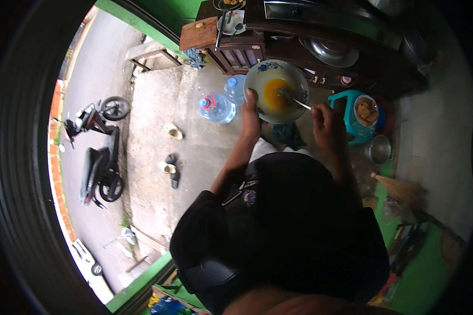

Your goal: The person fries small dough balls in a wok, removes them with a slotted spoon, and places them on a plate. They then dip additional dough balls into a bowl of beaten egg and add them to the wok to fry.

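My left hand point(251, 114) grips the left rim of a white plate with a blue flower pattern point(266, 71), its thumb over the edge. Yellow-orange beaten egg, or a liquid like it point(275, 93), lies in the middle of the plate. Between the fingers of my right hand point(324, 118) is the handle of a metal spoon point(302, 104), whose bowl dips into the yellow liquid. The plate is held in the air before my body, above a dark cloth point(288, 134) on the floor.
Two large water bottles point(217, 108) stand left of the plate. Beyond it runs a dark wooden cabinet point(236, 57) with a cutting board point(199, 33). At right are a teal stool point(352, 132) with a tub of brown food point(366, 112), and a metal pot point(378, 150).
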Motion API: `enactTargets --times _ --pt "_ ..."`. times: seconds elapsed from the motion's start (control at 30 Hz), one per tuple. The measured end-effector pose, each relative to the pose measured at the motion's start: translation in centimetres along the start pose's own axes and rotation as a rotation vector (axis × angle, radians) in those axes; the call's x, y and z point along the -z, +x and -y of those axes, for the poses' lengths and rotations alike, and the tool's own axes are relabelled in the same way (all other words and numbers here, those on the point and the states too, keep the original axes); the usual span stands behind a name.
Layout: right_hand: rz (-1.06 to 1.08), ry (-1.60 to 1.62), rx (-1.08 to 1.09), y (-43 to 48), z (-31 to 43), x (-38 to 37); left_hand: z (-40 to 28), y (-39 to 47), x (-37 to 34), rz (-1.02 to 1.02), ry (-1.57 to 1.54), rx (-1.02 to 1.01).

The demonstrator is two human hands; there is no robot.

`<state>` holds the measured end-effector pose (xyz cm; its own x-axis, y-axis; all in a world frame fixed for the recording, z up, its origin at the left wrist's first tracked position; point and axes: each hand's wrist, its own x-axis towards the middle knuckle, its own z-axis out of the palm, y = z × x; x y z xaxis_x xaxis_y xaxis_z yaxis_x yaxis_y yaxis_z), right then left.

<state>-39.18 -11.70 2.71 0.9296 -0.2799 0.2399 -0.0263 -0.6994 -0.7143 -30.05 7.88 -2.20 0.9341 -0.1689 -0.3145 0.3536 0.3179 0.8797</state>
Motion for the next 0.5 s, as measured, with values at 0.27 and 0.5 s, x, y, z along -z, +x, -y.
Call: enactTargets --times 0.27,0.5 --pt "-0.026 0.187 -0.144 -2.1 0.5 0.8 -0.7 -1.0 0.0 0.103 0.046 0.063" --pt "-0.028 0.207 -0.217 -3.8 1.3 1.4 -0.6 -1.7 0.0 0.146 0.050 0.093"
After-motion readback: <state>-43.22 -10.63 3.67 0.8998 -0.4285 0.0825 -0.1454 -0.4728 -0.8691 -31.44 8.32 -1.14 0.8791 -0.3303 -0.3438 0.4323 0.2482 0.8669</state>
